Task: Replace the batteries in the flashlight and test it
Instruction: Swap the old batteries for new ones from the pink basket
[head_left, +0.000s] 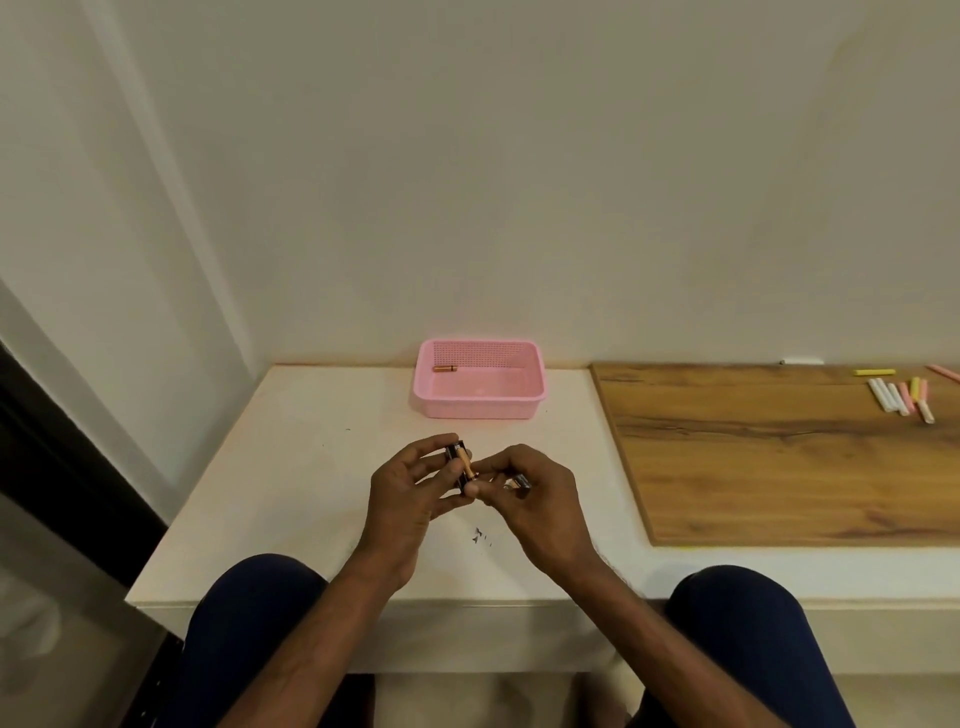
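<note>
Flashlight piece (454, 453), small and black, held above the white table (291, 467) near its middle, in front of the person. The left hand (410, 493) grips it with curled fingers and thumb, the piece standing roughly upright between them. A copper-coloured battery (467, 464) lies along the piece's right side, tilted, its near end pointing toward the person. The right hand (535, 501) pinches this near end between thumb and fingertips, so the two hands meet at the battery. Tucked under the right hand's curled fingers is a second, silvery-dark object (519, 483); what it is cannot be told.

Just below the hands, a few dark specks (477, 535) mark the tabletop. Farther back, against the wall, stands a pink perforated basket (478, 406), well apart from the hands; a second copper-coloured cell (445, 369) lies on its side in the basket's left rear corner.

To the right, a wooden board (779, 452) lies flat, adjoining the white surface. On its far right part lies a cluster of white, pink and yellow sticks (898, 397), with a single yellow stick (875, 372) just behind them. Two knees in dark blue cloth (249, 623) frame the table's near edge.
</note>
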